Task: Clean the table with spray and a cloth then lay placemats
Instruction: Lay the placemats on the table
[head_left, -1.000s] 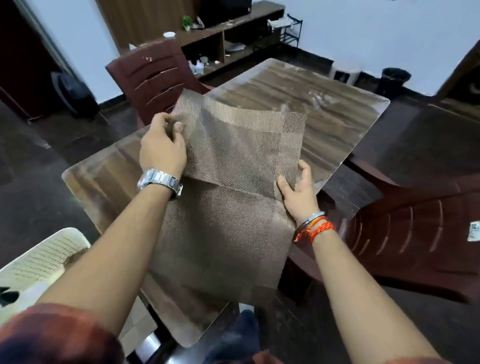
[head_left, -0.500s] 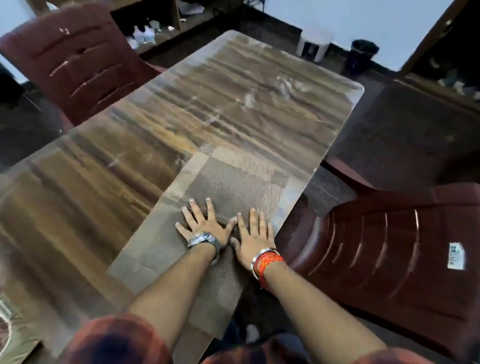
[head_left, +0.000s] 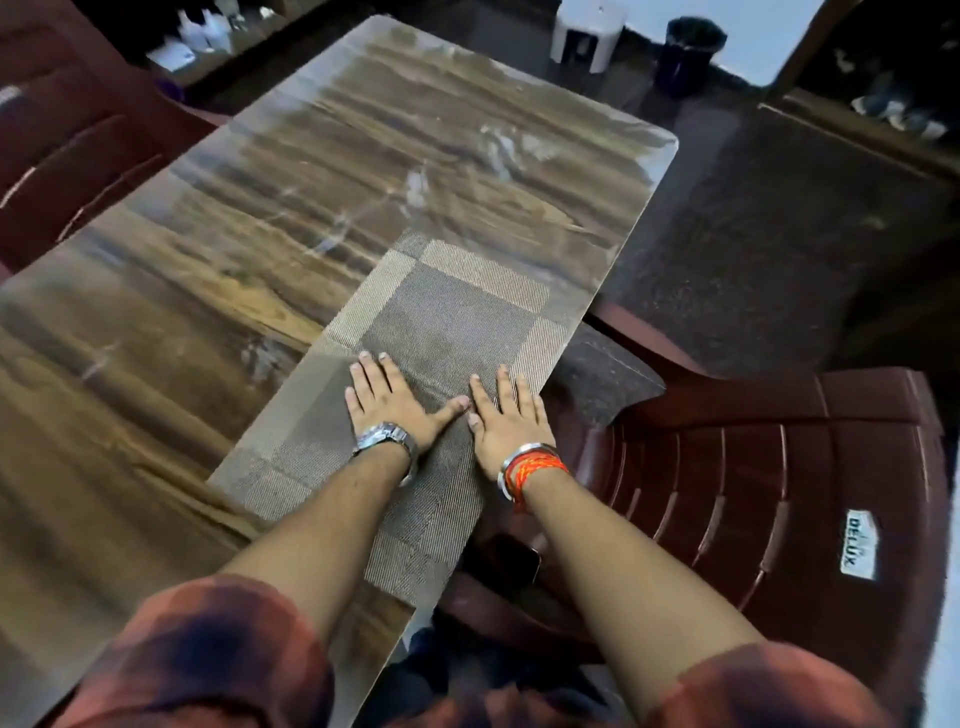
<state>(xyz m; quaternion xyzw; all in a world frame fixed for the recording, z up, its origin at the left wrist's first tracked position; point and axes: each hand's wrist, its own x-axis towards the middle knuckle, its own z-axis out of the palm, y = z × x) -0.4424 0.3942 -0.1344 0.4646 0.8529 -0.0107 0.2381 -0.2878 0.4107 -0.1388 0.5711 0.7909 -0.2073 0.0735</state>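
Observation:
A grey-brown woven placemat lies flat along the right edge of the wood-grain table, its near corner hanging slightly past the edge. My left hand, with a steel watch on the wrist, presses palm-down on the mat with fingers spread. My right hand, with orange threads and a bangle on the wrist, lies flat beside it on the mat near the table edge; the thumbs almost touch. Neither hand holds anything. Wet streaks show on the far part of the tabletop. No spray bottle or cloth is in view.
A maroon plastic chair stands close at the table's right edge, a dark phone on its seat. Another maroon chair is at the far left. A white stool and a dark bin stand by the far wall.
A second ago both hands held the placemat up above the table. It now lies flat at the right edge, and the hands have slid slightly apart while pressing on it.

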